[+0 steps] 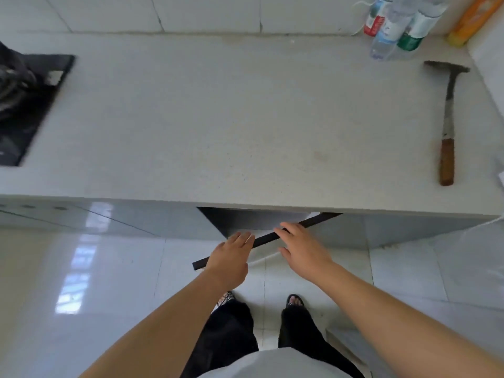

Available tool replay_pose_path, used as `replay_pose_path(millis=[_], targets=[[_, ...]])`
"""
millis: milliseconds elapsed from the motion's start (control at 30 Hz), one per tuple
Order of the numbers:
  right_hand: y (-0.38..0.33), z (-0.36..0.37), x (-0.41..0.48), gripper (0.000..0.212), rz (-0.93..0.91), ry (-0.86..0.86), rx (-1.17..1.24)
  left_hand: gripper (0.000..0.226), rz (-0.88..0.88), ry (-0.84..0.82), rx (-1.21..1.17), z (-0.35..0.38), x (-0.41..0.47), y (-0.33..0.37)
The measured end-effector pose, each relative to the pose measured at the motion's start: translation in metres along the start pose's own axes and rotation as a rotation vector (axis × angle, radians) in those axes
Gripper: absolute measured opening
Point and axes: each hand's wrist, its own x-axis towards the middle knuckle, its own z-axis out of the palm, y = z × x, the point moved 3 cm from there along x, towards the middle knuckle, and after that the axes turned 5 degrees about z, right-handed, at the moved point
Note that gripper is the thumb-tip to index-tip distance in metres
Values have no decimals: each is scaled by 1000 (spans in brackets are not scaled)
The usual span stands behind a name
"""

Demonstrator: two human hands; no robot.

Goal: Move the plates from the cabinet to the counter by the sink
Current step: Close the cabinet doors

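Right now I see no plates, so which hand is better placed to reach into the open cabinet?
Probably left: the left hand reaches past the door edge toward the opening; the right hand sits outside the door.

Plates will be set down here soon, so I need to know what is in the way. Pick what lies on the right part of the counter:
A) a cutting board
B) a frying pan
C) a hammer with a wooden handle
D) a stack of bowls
C: a hammer with a wooden handle lies flat on the counter at the right, nearer the person than the bottles standing at the back.
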Motion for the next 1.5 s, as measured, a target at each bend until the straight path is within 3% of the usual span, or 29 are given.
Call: replay_pose_path(millis=[267,500,733,1100,1500], targets=[[-11,8,3,51,-263,-95,-128,67,-371,77,-172,25,-40,10],[-17,24,6,56,-277,-142,-167,70,-489,76,-215,38,-51,3],[-21,27,13,63,-201,-128,-173,73,-459,106,-254,28,-31,-17],[-42,31,35,68,-15,-30,-65,74,-276,49,-153,12,-9,-67],[-71,32,26,63,189,54,17,71,-118,-1,-50,-14,-14,-90]])
